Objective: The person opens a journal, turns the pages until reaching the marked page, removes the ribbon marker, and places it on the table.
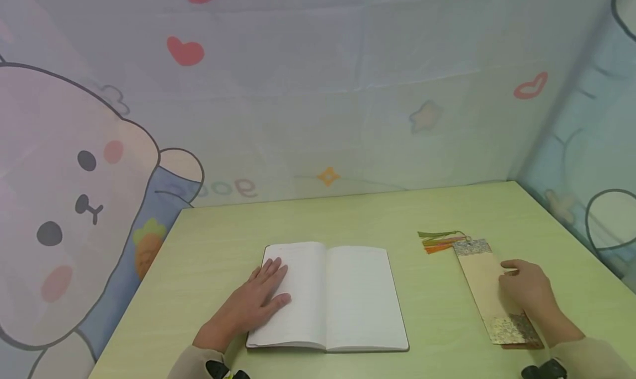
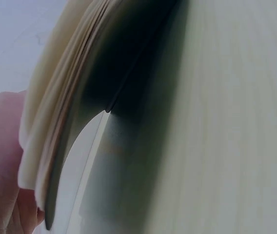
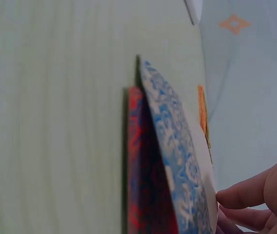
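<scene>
An open notebook [image 1: 365, 296] with blank white pages lies on the table. My left hand [image 1: 253, 304] rests on its left page with fingers extended. In the left wrist view, the page block [image 2: 55, 117] shows edge-on beside that hand. To the right lies a long cream bookmark [image 1: 474, 279] with patterned ends. My right hand [image 1: 529, 288] pinches its right edge between thumb and fingers. The right wrist view shows its blue-and-white patterned end [image 3: 170, 131] tilted up over a red patterned bookmark [image 3: 138, 170]. Part of the lower one is hidden.
Green and orange tassels [image 1: 439, 241] spread from the bookmark's far end. The pale green table [image 1: 348, 219] meets a cartoon-printed backdrop [image 1: 318, 91] at its back edge. Another printed sheet [image 1: 591, 119] hangs at the right.
</scene>
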A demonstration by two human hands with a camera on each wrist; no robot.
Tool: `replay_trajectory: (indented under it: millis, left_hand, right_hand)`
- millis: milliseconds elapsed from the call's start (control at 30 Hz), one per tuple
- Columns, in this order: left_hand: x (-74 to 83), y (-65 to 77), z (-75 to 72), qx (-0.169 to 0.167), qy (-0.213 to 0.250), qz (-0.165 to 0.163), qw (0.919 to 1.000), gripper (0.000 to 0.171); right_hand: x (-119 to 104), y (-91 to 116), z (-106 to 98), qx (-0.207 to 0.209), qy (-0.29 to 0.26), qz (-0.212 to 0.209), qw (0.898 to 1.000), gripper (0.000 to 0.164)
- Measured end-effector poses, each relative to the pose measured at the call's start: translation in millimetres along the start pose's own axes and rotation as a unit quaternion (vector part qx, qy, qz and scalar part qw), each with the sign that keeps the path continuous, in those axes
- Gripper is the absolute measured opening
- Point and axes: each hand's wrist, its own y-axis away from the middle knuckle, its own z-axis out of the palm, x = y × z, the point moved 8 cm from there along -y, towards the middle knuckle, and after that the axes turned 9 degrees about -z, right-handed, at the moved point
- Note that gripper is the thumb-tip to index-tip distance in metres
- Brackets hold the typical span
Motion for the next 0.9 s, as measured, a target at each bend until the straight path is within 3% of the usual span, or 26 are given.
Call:
replay_trajectory:
  millis: [100, 233, 533, 900]
  left_hand:
    - [-0.3, 0.0, 0.0, 0.006, -0.001, 0.004, 1.0, 0.068]
    - [-0.1, 0.4, -2.2, 0.015, 0.009, 0.004, 0.9998, 0.066]
    - [15.0, 4.1, -27.3, 0.058, 0.015, 0.033, 0.9977, 0.059]
    - [33.5, 12.4, -57.3, 0.082, 0.011, 0.056, 0.995, 0.058]
  right_hand:
    - [-4, 2, -3, 0.023, 0.054, -0.026, 0.998, 0.038]
    - [-7, 4, -7, 0.055, 0.085, -0.033, 0.994, 0.035]
    - [-21, 5, -6, 0.07, 0.082, -0.049, 0.993, 0.036]
    - [-28, 7, -3, 0.063, 0.075, -0.048, 0.994, 0.038]
